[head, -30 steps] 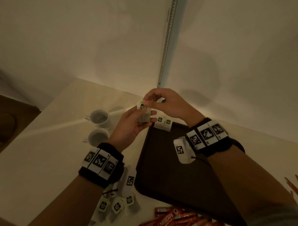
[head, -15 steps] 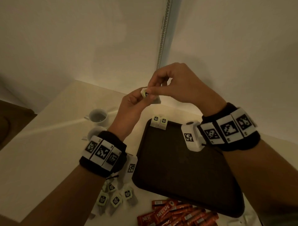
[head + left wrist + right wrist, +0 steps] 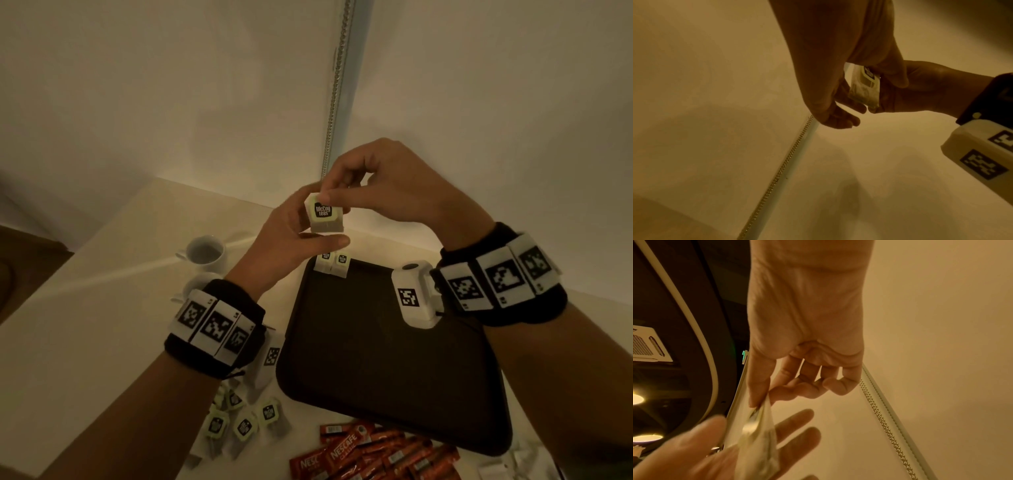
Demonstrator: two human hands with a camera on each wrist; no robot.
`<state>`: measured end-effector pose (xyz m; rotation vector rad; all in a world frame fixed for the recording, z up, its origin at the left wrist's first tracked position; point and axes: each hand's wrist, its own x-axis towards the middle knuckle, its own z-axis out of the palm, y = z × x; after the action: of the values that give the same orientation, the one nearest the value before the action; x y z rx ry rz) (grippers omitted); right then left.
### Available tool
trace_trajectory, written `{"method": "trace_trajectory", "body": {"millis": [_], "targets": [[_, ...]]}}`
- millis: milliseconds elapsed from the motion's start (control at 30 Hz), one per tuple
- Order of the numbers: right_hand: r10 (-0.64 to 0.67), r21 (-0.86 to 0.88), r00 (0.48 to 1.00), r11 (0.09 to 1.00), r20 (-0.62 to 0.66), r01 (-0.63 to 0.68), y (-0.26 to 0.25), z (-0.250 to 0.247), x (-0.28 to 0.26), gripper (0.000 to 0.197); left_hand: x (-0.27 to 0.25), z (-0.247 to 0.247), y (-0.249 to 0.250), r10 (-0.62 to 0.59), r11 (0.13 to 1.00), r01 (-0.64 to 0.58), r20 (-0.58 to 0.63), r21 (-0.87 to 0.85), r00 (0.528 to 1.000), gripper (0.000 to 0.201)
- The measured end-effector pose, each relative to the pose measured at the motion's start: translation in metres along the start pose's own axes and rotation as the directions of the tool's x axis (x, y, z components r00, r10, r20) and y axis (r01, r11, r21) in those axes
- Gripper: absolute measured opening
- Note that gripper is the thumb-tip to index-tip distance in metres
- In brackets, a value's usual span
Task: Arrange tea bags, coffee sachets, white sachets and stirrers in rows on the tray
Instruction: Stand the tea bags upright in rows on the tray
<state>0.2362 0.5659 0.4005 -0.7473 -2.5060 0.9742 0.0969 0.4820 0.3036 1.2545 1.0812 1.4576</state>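
A tea bag [image 3: 323,215] with a green-edged label is held up in the air over the far left corner of the dark tray [image 3: 376,359]. My right hand [image 3: 337,196] pinches its top edge between thumb and forefinger. My left hand [image 3: 310,228] holds it from below, thumb under the lower edge and fingers behind. The same tea bag [image 3: 865,88] shows between both hands in the left wrist view, and the tea bag [image 3: 760,434] hangs blurred from my right fingertips in the right wrist view. Two tea bags [image 3: 333,264] lie side by side in the tray's far left corner.
Several loose tea bags [image 3: 239,423] lie on the table left of the tray's near corner. Red coffee sachets [image 3: 370,454] are heaped at the near edge, with white sachets [image 3: 496,471] at the bottom right. Two white cups [image 3: 206,250] stand far left. Walls close off the back.
Both hands have risen from just above the tray's far corner, carrying the tea bag up. My right thumb and forefinger now pinch its top edge, and the label faces me.
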Motion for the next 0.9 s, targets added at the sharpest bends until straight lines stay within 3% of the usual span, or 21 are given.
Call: {"method": "trace_trajectory", "body": {"millis": [167,300,467,633,900], "targets": [[-0.019,-0.066,1.000,0.998,-0.006,0.018,-0.002,0.000,0.000,0.006,0.000,0.010,0.000,0.045,0.998,-0.047,-0.062,-0.035,0.997,0.015],[-0.004,-0.061,1.000,0.998,-0.023,0.003,0.000,-0.002,-0.001,0.006,-0.001,0.009,-0.008,0.046,0.999,-0.047,-0.027,-0.019,0.999,0.022],[0.027,-0.033,0.999,0.999,-0.036,-0.028,0.005,-0.005,-0.001,0.008,-0.002,0.013,-0.011,0.022,0.988,-0.018,0.025,-0.152,0.999,0.038],[0.062,0.001,0.998,0.998,-0.029,-0.062,0.009,-0.008,-0.001,0.008,0.001,0.017,-0.014,0.006,0.991,-0.012,-0.051,-0.131,0.999,0.020],[0.059,0.026,0.998,0.998,-0.001,-0.059,0.014,-0.006,-0.003,0.008,-0.003,0.019,-0.020,-0.046,0.993,0.039,-0.066,-0.113,0.997,0.024]]}}
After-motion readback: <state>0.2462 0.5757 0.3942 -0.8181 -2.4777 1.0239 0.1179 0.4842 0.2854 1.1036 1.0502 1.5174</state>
